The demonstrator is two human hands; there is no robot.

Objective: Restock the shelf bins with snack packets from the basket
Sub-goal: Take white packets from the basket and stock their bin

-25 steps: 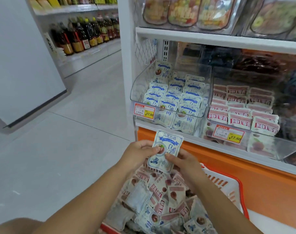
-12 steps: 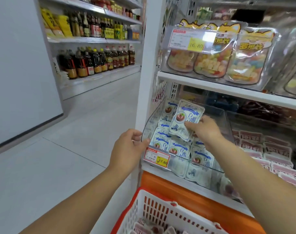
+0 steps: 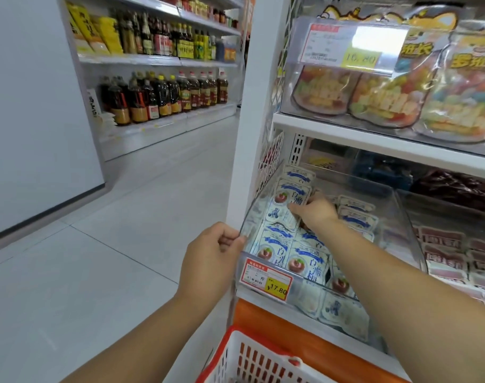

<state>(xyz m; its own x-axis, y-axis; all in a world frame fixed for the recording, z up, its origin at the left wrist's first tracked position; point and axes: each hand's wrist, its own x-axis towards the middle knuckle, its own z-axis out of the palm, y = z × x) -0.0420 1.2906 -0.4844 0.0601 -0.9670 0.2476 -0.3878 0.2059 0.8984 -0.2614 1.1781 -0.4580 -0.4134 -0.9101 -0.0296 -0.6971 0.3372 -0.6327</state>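
Observation:
A clear plastic shelf bin (image 3: 401, 205) holds several white-and-blue snack packets. My left hand (image 3: 211, 258) grips the bin's front left corner. My right hand (image 3: 316, 212) reaches inside the bin and holds a white-and-blue snack packet (image 3: 287, 201) against the packets at the back left. A red-rimmed white basket (image 3: 252, 357) shows at the bottom edge; its contents are out of view.
A price tag reading 17.80 (image 3: 266, 277) hangs on the bin's front. A neighbouring bin of red-and-white packets (image 3: 454, 250) stands to the right. Bags of coloured sweets (image 3: 388, 103) fill the shelf above. Bottles (image 3: 164, 98) line a far shelf across the grey floor aisle.
The packet went from above the basket up into the bin. My right hand has pushed it deeper, to the back left. My left hand took hold of the bin's corner.

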